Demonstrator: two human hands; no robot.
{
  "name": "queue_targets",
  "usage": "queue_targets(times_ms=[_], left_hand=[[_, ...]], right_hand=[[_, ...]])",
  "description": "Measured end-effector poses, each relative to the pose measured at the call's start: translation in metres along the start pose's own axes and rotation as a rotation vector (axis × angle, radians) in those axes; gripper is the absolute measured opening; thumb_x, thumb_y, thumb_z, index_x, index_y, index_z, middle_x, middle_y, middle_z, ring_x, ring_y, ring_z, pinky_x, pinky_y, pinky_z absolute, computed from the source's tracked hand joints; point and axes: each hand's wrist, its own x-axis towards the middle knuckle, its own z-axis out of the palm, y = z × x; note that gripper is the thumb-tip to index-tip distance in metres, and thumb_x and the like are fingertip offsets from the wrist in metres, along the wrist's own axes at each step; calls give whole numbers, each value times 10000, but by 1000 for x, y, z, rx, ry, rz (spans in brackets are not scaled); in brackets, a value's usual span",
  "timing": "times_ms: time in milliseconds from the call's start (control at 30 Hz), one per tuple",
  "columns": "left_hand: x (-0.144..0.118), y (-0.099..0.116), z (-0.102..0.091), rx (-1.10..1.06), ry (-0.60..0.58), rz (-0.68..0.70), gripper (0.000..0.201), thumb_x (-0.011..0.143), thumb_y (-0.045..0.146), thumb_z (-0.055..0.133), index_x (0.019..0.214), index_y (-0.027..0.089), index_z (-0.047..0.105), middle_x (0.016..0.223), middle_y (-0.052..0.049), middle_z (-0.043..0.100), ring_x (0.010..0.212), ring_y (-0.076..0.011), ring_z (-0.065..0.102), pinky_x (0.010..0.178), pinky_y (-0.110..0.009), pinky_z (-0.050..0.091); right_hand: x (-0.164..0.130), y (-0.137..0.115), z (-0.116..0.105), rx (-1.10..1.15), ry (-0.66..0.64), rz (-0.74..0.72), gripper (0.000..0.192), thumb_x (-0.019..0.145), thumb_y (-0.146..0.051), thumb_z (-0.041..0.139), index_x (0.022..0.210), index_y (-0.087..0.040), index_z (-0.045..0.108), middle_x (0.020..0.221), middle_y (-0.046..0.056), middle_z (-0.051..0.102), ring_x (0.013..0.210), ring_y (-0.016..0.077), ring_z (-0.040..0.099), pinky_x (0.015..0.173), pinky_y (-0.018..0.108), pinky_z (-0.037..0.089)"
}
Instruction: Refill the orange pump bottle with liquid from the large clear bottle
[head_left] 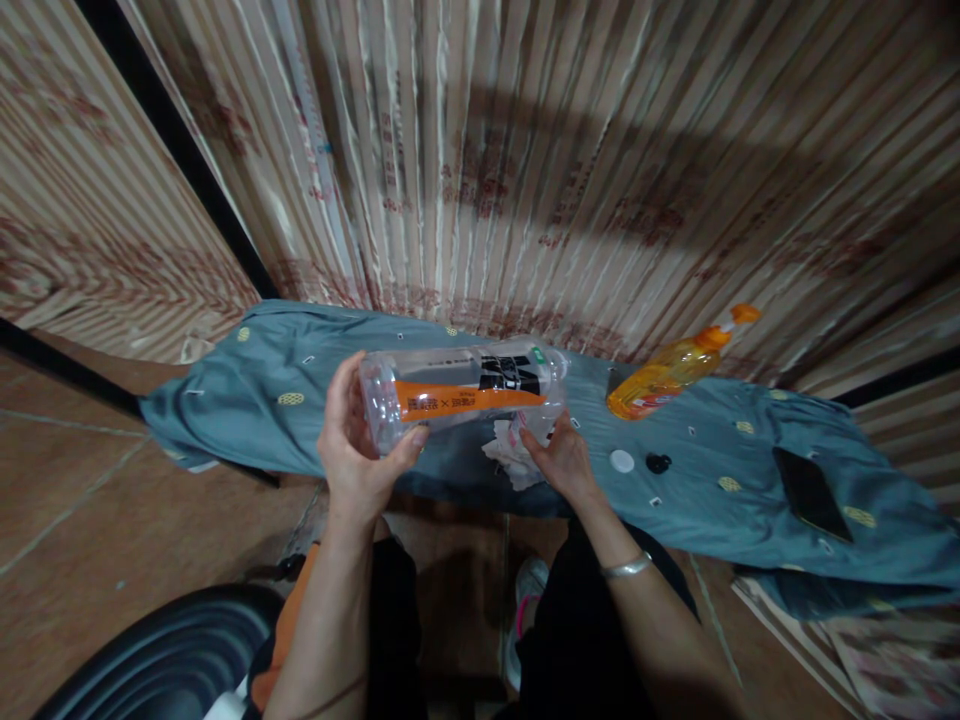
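Note:
A large clear plastic bottle (457,390) with an orange and black label lies tilted on its side in the air over a cloth-covered bench. My left hand (364,425) is wrapped around its base end, thumb along the near side. At the bottle's other end, my right hand (559,455) has its fingers closed by the shoulder and neck. A crumpled whitish tissue (515,455) is pinched by the right thumb and hangs below the bottle; part of it is hidden. To the right of that hand lie a white cap (622,461) and a small black cap (659,463).
An orange soap bottle (664,378) with a pump top stands on the teal cloth (300,345). Farther right lies a dark phone (812,493). A pleated curtain (525,180) hangs behind the bench. A black ribbed round object (165,650) is on the floor at lower left.

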Motion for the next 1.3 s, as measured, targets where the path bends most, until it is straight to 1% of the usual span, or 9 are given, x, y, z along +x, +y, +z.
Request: queue_targets(times_ms=[133,267,467,733,900,1000,1167,1300], left_hand=[[0,1,0,1,1,2,898,668,649,899,1402,211,624,1333,-133,679,1246,-331,674,1066,-448,553],[1,2,1,28,-1,-12,916,659,699,875,1392,212,622,1309,-131,681,1213,-332,685,1051,-458,560],[1,3,1,42,13,-35,933,646,721,866,1385,207,621,1290,-133,682,1192,-331,691,1026,-452,572],[1,4,-1,13,-11,-21,896,666,648,896,1397,209,622,1300,-128,679,1204,-324,687,1033,-439,568],[2,4,0,17,-23,-45,944,648,704,879,1407,213,607,1279,-128,685,1185,-330,694,1039,-453,565],[1,3,0,26,-9,-33,937,651,710,875,1402,213,613,1281,-129,684,1175,-326,697,1028,-445,572],[-1,-1,-1,10,-12,14,875,703,612,893,1432,215,615,1321,-121,683,1219,-315,684,1038,-423,567],[-3,-5,-1,-36,-21,48,832,727,520,912,1462,267,617,1363,-94,680,1257,-294,667,1061,-399,550]], right_hand=[[0,1,2,0,8,0,558,843,-478,623,1277,-132,557,1088,198,800,993,371,783,866,479,603],[0,1,2,-24,14,-3,552,848,-479,624,1265,-124,557,1065,206,803,961,378,786,843,479,601],[0,-3,0,-31,8,18,541,842,-467,625,1260,-128,568,1039,197,799,987,378,786,849,468,610],[0,-3,-1,-8,-17,30,599,840,-469,620,1311,-106,543,1095,214,792,1022,386,781,891,511,602],[0,-2,-1,-1,-10,17,574,844,-468,622,1303,-131,547,1115,203,795,1015,369,783,903,501,600],[0,-2,-1,3,-3,5,562,846,-466,627,1292,-133,552,1115,201,794,1008,367,783,890,489,602],[-1,-1,-1,1,-2,6,527,850,-457,631,1271,-148,562,1068,179,797,990,367,784,859,474,605],[0,0,0,7,-14,9,549,856,-457,628,1297,-141,547,1124,204,786,1007,373,775,879,493,600]])
